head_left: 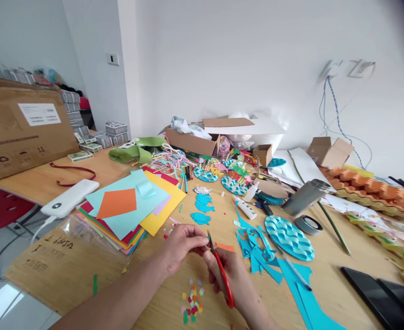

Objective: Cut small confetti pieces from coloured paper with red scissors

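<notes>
My right hand [230, 271] is closed around red-handled scissors [225, 275], whose dark blades point up and away from me. Close against the blade tips, my left hand [185, 242] has its thumb and fingers pinched together; whatever lies between them is too small or hidden to make out. A strip of orange paper [225, 247] shows just behind my right hand, and I cannot tell if it is held or lying on the table. Several small coloured paper dots [193, 300] lie below the hands. Beyond them are blue paper fish [200, 218].
Stacked coloured paper [119, 220] and a white power bank [70, 198] are at left. On the right lie blue paper scraps [257, 250], a wavy blue disc [289, 238], a pen [296, 270], glue bottles [246, 209], black tape [308, 224], a metal flask [305, 197] and dark phones [377, 293].
</notes>
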Demonstrator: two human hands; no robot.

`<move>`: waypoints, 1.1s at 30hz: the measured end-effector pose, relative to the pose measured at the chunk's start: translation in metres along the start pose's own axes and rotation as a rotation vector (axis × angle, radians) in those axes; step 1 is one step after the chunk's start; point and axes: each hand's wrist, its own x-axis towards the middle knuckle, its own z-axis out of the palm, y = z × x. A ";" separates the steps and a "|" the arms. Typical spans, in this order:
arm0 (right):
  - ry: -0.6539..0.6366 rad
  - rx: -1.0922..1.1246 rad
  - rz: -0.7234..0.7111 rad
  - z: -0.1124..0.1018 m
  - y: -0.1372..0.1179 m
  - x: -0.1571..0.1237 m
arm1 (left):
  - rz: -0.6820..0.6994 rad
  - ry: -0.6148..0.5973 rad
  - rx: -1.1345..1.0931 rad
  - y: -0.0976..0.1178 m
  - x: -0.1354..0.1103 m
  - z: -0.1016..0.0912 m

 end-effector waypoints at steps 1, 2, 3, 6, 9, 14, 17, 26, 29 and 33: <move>-0.003 0.000 0.000 0.000 0.000 0.000 | -0.002 0.003 0.000 0.000 0.000 0.000; -0.003 0.000 0.000 0.000 0.000 0.000 | -0.003 0.006 0.000 0.000 0.000 0.000; -0.002 0.000 -0.001 0.000 0.000 0.000 | -0.003 0.008 -0.001 0.000 0.000 0.001; 0.003 0.000 0.010 -0.001 0.000 0.000 | -0.003 0.002 -0.004 0.000 0.000 0.001; 0.002 0.001 0.013 -0.001 0.001 0.001 | -0.006 0.003 -0.010 0.000 0.001 0.001; 0.006 0.004 0.018 -0.001 0.003 0.003 | -0.004 -0.005 -0.007 0.000 0.000 0.001; 0.003 0.016 0.023 -0.001 0.006 0.003 | -0.010 0.004 -0.004 0.001 0.001 0.000; -0.015 0.035 0.042 -0.001 0.005 0.003 | 0.013 0.044 0.048 0.002 0.000 0.001; -0.049 0.054 0.035 -0.002 0.004 0.002 | 0.016 0.039 0.067 0.002 0.000 0.001; -0.086 0.065 0.002 -0.003 0.001 0.000 | 0.010 0.047 0.103 0.003 0.001 0.001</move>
